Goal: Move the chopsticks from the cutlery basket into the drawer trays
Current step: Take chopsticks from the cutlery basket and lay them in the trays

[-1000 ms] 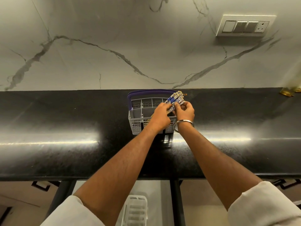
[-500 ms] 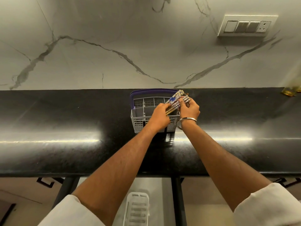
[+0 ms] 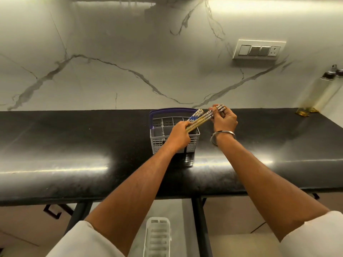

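Wooden chopsticks [image 3: 201, 119] clamped by both hands' fingers [image 3: 213, 113] above the cutlery basket [image 3: 157, 138].

Hid lower ends of chopsticks [image 3: 201, 119] under left hand [image 3: 179, 135]; cropped white tray [image 3: 156, 238] at bottom edge.

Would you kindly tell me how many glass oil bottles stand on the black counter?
2, both at the counter's far right against the marble wall: one glass oil bottle nearer, another partly cut off; more may lie out of frame.
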